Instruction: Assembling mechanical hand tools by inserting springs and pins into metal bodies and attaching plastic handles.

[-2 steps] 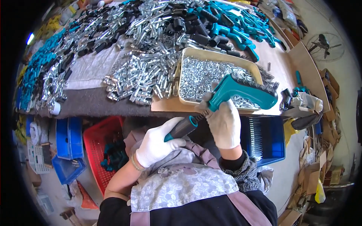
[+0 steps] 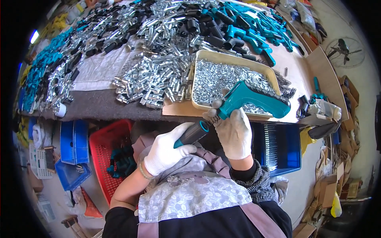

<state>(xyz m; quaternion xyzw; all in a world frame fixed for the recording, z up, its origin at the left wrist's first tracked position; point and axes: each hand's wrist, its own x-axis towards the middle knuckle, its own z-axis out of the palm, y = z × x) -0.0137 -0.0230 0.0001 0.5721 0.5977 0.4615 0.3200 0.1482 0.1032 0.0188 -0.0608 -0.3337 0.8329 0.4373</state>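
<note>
My gloved left hand (image 2: 168, 148) is closed around a dark grey sleeve (image 2: 193, 133) with teal ends, its open end tilted up to the right. In my gloved right hand (image 2: 235, 131) is a teal pistol-shaped tool handle (image 2: 254, 100) with a black ribbed back, its grip pointing right. A coil spring (image 2: 214, 118) sticks out of the handle's lower left end, by the right fingertips. A small gap separates the spring from the sleeve. Just behind the handle, a cream tray (image 2: 234, 58) holds many tiny metal parts.
Across the bench lie heaps of metal fittings (image 2: 151, 81), black sleeves (image 2: 214, 29) and teal handles (image 2: 254, 39). Below the bench edge stand a red basket (image 2: 99, 144) with teal parts, blue bins (image 2: 74, 142) at left and a blue bin (image 2: 287, 146) with metal rods at right.
The view has shifted slightly, so the bench appears a little to the right. My right hand and the handle have tipped slightly, with the spring still close to the sleeve.
</note>
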